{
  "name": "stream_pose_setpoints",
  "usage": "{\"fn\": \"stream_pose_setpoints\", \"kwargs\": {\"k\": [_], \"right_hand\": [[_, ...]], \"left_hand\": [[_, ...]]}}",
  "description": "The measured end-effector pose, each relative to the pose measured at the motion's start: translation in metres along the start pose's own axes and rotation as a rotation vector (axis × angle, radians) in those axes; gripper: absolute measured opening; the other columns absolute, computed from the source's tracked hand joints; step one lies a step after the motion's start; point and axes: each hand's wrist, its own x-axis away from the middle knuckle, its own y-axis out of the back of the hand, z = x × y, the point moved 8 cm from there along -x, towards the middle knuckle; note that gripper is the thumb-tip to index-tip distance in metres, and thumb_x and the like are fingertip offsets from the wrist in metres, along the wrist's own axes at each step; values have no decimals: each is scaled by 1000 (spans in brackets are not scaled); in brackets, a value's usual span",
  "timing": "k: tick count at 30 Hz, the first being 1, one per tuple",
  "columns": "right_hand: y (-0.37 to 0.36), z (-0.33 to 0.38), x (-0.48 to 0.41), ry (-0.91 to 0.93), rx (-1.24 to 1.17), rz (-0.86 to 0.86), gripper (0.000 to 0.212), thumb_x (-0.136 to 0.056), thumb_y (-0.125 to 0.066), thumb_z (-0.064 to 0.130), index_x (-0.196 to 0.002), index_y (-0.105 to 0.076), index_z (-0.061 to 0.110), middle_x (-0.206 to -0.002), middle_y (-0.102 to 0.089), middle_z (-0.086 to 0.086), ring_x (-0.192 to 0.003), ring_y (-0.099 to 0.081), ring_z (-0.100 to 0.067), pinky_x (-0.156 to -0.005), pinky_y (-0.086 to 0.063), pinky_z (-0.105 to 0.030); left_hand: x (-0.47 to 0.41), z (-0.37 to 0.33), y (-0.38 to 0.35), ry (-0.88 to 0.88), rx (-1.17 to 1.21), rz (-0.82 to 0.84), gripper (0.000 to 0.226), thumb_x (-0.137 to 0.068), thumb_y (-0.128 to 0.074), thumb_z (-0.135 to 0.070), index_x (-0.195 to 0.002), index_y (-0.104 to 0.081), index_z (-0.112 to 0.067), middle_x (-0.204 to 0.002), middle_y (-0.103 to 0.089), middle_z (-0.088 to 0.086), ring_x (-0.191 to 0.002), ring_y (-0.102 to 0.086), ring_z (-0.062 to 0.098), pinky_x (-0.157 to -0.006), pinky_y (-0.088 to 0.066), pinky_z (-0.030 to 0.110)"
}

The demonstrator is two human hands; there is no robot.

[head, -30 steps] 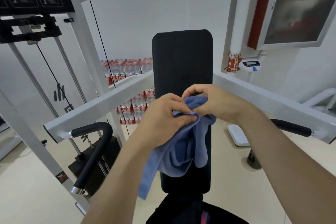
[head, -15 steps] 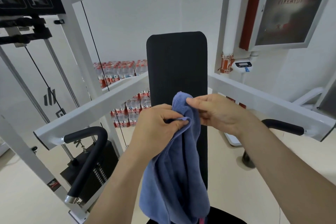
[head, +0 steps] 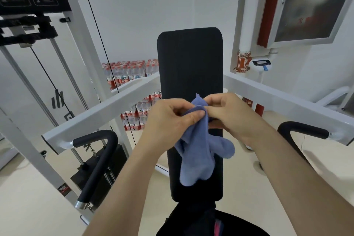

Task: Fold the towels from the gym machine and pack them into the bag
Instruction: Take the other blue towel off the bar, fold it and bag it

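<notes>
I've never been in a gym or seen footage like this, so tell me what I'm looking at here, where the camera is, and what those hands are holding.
The camera sits on the person's head, looking forward and down, so both bare arms reach in from below. The left hand and right hand together pinch the top of a blue towel, which hangs bunched below them, not yet folded flat. Behind it stands the black back pad of a white gym machine, with black handles on each side. Packs of water bottles are stacked against the far wall. Something dark lies at the bottom edge; I cannot tell whether it is the bag.
</notes>
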Motion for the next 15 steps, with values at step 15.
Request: {"fn": "stream_pose_setpoints", "kwargs": {"k": [15], "right_hand": [[9,14,10,86,-18,-4,27,-100,-50,16,-105,-75,8,-100,-75,-10,-97,-72,-21,-87,-59,-42]], "left_hand": [[-9,-7,-2,-62,60,-25,12,-88,-67,-24,-81,-67,-15,-67,-69,12,-69,-65,35,-63,-55,41]]}}
